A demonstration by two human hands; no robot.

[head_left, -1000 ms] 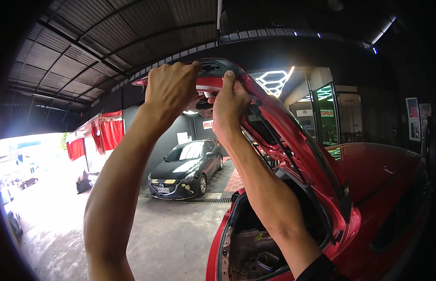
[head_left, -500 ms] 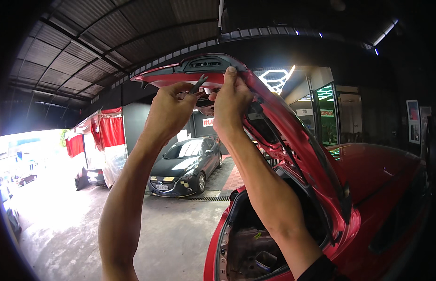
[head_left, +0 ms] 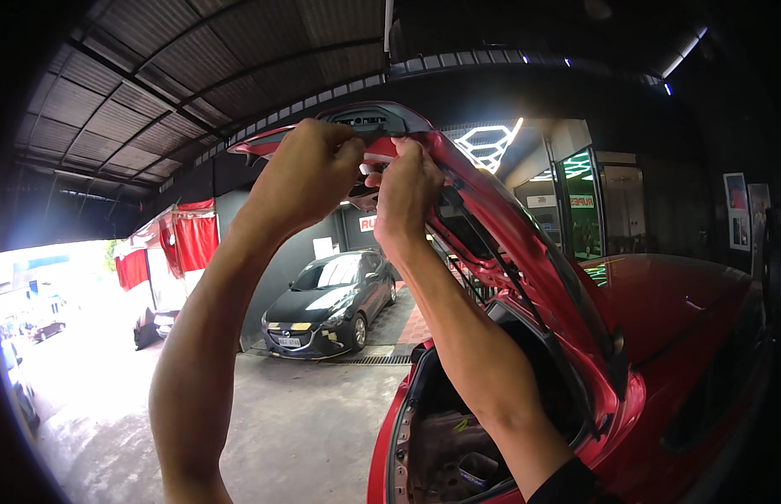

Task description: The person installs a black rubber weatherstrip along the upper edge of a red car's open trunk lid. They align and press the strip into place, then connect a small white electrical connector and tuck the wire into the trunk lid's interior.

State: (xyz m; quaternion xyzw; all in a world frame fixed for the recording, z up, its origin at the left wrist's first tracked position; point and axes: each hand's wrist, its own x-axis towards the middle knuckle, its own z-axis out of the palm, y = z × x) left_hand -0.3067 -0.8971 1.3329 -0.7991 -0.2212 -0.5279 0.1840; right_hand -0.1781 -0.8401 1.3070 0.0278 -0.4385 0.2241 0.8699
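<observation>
The red car's raised tailgate (head_left: 533,252) reaches overhead, with a black trim piece (head_left: 378,118) along its upper end. My left hand (head_left: 311,168) is closed at the near side of that trim, its back toward me. The dark fork-tipped pry tool seen in it earlier is now mostly hidden by the fingers and blends with the trim. Close beside it on the right, my right hand (head_left: 409,189) is closed, thumb up against the lower edge of the trim. What lies between its fingers cannot be made out. Both arms are stretched upward.
Below the tailgate gapes the open trunk (head_left: 445,412), with a small dark tray (head_left: 477,469) inside. A black car (head_left: 327,307) is parked ahead on the left. Red curtains (head_left: 196,237) hang farther left. A lit glass-fronted room (head_left: 579,202) stands at the right.
My left hand has risen and turned against the trim, covering the tool that showed plainly before. My right thumb has slid slightly down and left. The view has shifted a little.
</observation>
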